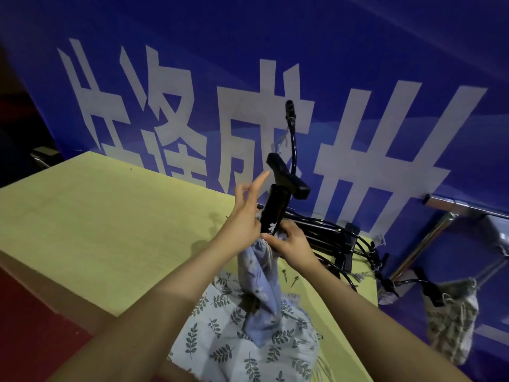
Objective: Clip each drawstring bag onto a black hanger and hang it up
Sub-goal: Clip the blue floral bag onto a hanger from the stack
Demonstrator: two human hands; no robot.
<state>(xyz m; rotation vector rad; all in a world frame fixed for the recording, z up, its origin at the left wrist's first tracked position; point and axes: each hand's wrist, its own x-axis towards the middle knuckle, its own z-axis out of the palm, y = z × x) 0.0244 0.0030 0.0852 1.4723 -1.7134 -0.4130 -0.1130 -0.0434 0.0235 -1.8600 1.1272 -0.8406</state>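
Hands meet at centre frame above a yellow-green table (pixel 82 221). Left hand (pixel 245 216) enters from 7 o'clock; its palm rests against the black hanger (pixel 275 208), index finger extended toward 1 o'clock, remaining fingers loosely spread and not curled round the item. Right hand (pixel 292 244) enters from 5 o'clock and pinches the gathered mouth of a pale blue drawstring bag (pixel 261 288), just at the lower end of the hanger's black body. Hanger stands near upright, tilted slightly toward 1 o'clock, with a broad clip head (pixel 289 175) at top and a thin curved hook (pixel 292 133) rising toward 12 o'clock. Blue bag hangs straight down from the hands toward 6 o'clock, directly between both forearms, its lower end resting on a heap of white leaf-print bags (pixel 228 346) on the table's near edge. Whether the clip has closed on the bag cannot be determined; the right hand covers the junction. Spare black hangers (pixel 338 241) lie piled at 3 o'clock of the hands. At 4 o'clock, beyond the table edge, a leaf-print bag (pixel 451 321) hangs from a black hanger below a metal rail (pixel 468 208). Blue banner (pixel 275 64) with large white characters fills the background.
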